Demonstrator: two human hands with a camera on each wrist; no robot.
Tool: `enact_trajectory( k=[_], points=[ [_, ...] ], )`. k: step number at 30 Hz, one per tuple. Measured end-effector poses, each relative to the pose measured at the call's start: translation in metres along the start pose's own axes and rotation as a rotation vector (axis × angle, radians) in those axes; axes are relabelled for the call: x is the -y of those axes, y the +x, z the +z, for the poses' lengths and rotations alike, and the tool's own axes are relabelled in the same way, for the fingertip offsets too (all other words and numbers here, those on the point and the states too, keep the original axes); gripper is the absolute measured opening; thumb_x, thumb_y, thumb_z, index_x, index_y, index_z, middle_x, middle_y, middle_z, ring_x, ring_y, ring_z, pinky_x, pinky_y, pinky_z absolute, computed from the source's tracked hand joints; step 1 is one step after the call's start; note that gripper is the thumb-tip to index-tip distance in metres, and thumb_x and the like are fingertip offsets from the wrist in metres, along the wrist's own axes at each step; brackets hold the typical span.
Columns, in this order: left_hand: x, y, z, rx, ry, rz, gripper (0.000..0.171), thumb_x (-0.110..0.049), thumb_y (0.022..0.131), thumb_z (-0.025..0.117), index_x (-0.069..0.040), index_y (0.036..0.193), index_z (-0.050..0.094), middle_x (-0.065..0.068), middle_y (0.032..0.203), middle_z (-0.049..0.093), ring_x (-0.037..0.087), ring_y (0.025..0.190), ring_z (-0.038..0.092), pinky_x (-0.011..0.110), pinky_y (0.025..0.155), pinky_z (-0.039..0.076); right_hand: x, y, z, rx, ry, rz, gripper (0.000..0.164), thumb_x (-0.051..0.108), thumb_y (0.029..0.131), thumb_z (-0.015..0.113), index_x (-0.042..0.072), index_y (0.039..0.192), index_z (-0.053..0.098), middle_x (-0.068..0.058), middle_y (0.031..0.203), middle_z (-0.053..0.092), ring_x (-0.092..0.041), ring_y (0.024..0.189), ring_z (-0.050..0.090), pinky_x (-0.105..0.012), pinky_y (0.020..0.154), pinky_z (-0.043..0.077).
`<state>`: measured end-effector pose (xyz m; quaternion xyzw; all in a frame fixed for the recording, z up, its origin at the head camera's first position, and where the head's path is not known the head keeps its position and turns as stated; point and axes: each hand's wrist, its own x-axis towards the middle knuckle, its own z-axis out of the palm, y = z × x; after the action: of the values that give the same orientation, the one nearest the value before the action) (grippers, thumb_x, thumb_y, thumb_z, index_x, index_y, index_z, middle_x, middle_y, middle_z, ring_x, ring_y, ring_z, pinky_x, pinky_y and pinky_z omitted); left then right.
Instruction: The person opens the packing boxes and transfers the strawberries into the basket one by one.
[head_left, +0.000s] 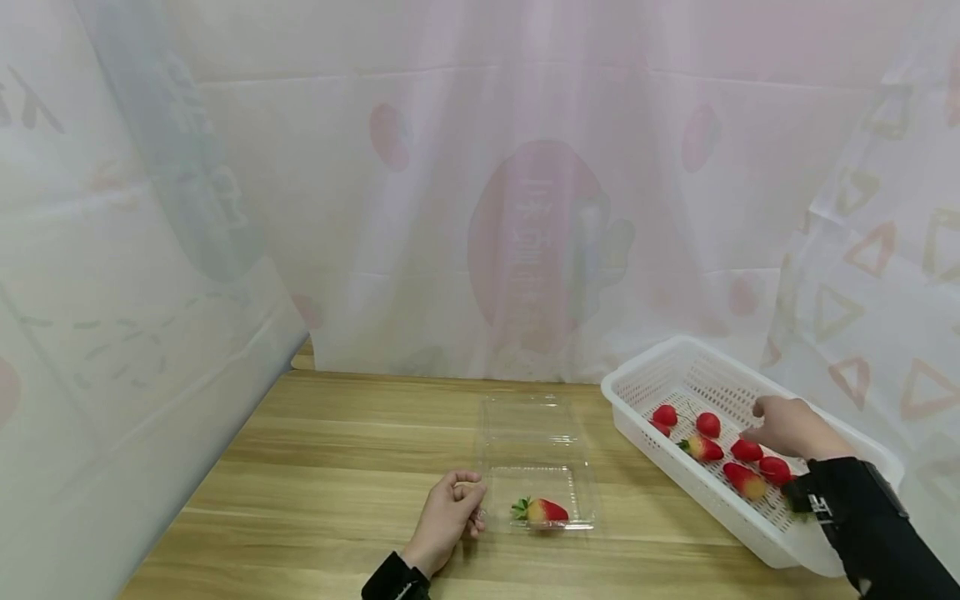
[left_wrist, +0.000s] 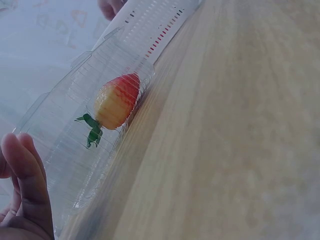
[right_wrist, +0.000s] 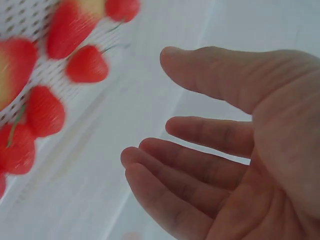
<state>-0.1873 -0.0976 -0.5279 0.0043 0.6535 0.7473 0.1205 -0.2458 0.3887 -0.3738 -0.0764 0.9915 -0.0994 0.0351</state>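
A clear plastic clamshell box [head_left: 536,479] lies with its lid folded back on the table. One strawberry [head_left: 546,511], red and pale yellow with a green leafy top, lies in its near part. At the box's left edge my left hand [head_left: 447,515] pinches the rim between thumb and curled fingers. My right hand [head_left: 791,427] reaches over the white perforated basket [head_left: 637,417] on the right. In the right wrist view its fingers [right_wrist: 175,185] and thumb are spread apart with nothing between them. Several strawberries [right_wrist: 87,64] lie in the basket beside that hand.
The wooden table [head_left: 322,467] runs back to a pale printed curtain [head_left: 420,250]. Similar sheets hang at the left and right. The basket stands at an angle near the right sheet [head_left: 877,275], its side wall rising from the table.
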Motion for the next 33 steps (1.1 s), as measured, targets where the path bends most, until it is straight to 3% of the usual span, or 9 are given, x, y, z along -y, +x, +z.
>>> enact_trajectory(
  k=[7,12,15,22,28,33],
  points=[
    [-0.001,-0.001,0.001,-0.001,0.003,0.006,0.041,-0.013,0.102,0.054,0.009,0.133,0.039,-0.002,0.07,0.055,0.006,0.055,0.058,0.016,0.048,0.05,0.051,-0.003,-0.008,-0.142,-0.003,-0.134,0.042,0.017,0.083,0.076,-0.013,0.108,0.061,-0.027,0.096,0.068,-0.035,0.081,0.065,-0.053,0.076,0.056],
    [-0.001,-0.001,0.002,-0.004,0.0,0.012,0.041,-0.013,0.101,0.056,0.009,0.132,0.04,-0.002,0.069,0.055,0.006,0.054,0.058,0.016,0.048,0.05,0.086,-0.007,-0.006,-0.17,0.024,-0.189,0.047,0.018,0.085,0.076,-0.013,0.117,0.06,-0.027,0.103,0.069,-0.039,0.091,0.067,-0.053,0.079,0.057],
    [-0.001,-0.001,0.003,-0.006,-0.001,0.014,0.042,-0.013,0.101,0.057,0.009,0.132,0.04,-0.002,0.069,0.055,0.006,0.054,0.058,0.016,0.048,0.05,0.105,-0.009,0.0,-0.18,0.041,-0.212,0.049,0.019,0.086,0.077,-0.011,0.12,0.06,-0.026,0.107,0.069,-0.038,0.094,0.068,-0.052,0.079,0.057],
    [0.0,0.0,0.003,-0.002,-0.007,0.012,0.045,-0.016,0.1,0.06,0.008,0.132,0.04,-0.002,0.069,0.056,0.006,0.054,0.058,0.016,0.048,0.05,0.141,-0.008,0.026,-0.302,0.096,-0.346,0.038,0.016,0.083,0.079,-0.006,0.112,0.066,-0.015,0.097,0.072,-0.027,0.084,0.069,-0.042,0.072,0.057],
    [0.001,0.0,0.002,-0.004,-0.007,0.016,0.044,-0.015,0.1,0.059,0.009,0.131,0.04,-0.002,0.069,0.055,0.006,0.054,0.058,0.016,0.048,0.05,0.167,-0.004,0.057,-0.252,0.215,-0.409,0.038,0.015,0.085,0.078,-0.004,0.115,0.066,-0.016,0.106,0.072,-0.029,0.092,0.07,-0.042,0.077,0.06],
    [0.001,-0.001,0.002,0.001,-0.007,0.023,0.043,-0.015,0.101,0.058,0.01,0.131,0.04,-0.002,0.069,0.055,0.006,0.054,0.058,0.016,0.048,0.05,0.186,0.0,0.084,-0.166,0.223,-0.435,0.04,0.022,0.087,0.077,0.002,0.119,0.066,-0.013,0.11,0.072,-0.025,0.096,0.07,-0.039,0.081,0.059]
  ],
)
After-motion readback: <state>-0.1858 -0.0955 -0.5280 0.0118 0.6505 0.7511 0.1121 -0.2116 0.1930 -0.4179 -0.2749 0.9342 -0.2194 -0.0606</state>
